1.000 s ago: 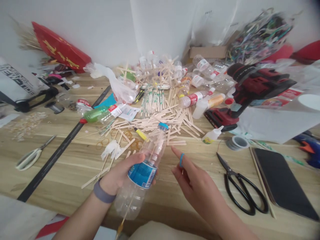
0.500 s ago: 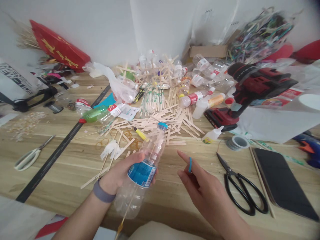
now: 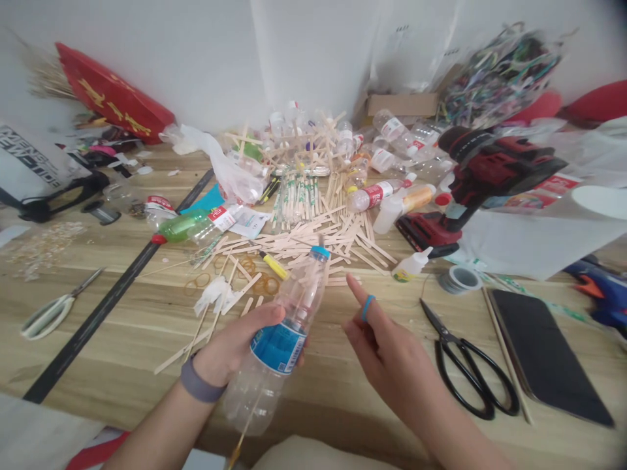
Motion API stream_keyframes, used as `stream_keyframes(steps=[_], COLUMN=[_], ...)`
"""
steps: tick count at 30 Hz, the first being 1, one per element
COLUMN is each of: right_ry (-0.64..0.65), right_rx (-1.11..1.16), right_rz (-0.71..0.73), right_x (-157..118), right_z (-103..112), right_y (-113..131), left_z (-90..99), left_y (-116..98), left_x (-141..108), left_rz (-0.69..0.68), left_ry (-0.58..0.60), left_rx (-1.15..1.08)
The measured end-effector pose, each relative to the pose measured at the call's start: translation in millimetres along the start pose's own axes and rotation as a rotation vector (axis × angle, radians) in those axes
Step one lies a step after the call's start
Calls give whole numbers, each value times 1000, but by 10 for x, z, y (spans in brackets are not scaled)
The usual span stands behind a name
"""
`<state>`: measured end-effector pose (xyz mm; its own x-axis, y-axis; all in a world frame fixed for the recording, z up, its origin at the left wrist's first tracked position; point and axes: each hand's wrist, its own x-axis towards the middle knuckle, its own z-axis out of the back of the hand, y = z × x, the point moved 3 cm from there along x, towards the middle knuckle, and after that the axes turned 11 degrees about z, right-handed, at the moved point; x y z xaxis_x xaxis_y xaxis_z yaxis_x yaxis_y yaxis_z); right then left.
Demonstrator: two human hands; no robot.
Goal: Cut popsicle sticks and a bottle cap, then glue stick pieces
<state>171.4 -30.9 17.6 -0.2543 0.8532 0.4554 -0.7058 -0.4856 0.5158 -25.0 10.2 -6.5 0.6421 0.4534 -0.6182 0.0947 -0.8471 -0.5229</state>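
My left hand [image 3: 255,329] is wrapped around a clear plastic bottle [image 3: 252,391] with a blue label and a blue cap [image 3: 320,251]. The bottle leans, neck away from me. A thin stick runs inside it and comes out at the base, with a yellowish band [image 3: 236,452] wound on its lower end; a short tip shows at the cap. To the right of the bottle, apart from it, my right hand [image 3: 385,346] has its index finger stretched out and the other fingers loosely curled. A blue ring [image 3: 367,308] sits around that index finger.
Black-handled scissors [image 3: 467,365], a phone [image 3: 551,356] and a glue bottle [image 3: 411,264] lie at right, near a red cordless drill [image 3: 470,189]. Craft sticks [image 3: 318,232] and plastic bottles cover the back. White-handled scissors [image 3: 56,310] and a black strip [image 3: 98,320] are at left.
The view has shifted slightly. My right index finger points a little more upward, its blue ring still on. My left hand keeps its hold on the bottle.
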Motion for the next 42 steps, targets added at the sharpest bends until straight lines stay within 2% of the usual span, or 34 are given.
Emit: stream_keyframes(steps=[7,10,14,29,33,38,40,42], right_ry=[13,79,170,27,-12,69,115,150], right_rx=[-99,-95,13,195,43,-419,-431,-319], right_rz=[-67,-133,-102,-6,78,237,245,199], right_x=[258,301,256,39,-2,-116,-174,-232], right_z=[-69,-120,-124,82,201,233,250,307], right_y=[-66,-149,-161,76,112,48,-20,-105], left_z=[-67,-58,-15,47,97,155,172,189], left_y=[53,52,23,3,-25,-43,-49,-53], left_x=[3,-6,-8,16,-7,-41,-56,-72], left_rz=[-11,-12,-15,-19,-43,-52,-60,-69], left_ry=[40,32,24,-9,-52,-92,-118,-142], left_rx=[36,40,20,-29,-44,-45,-41,-39])
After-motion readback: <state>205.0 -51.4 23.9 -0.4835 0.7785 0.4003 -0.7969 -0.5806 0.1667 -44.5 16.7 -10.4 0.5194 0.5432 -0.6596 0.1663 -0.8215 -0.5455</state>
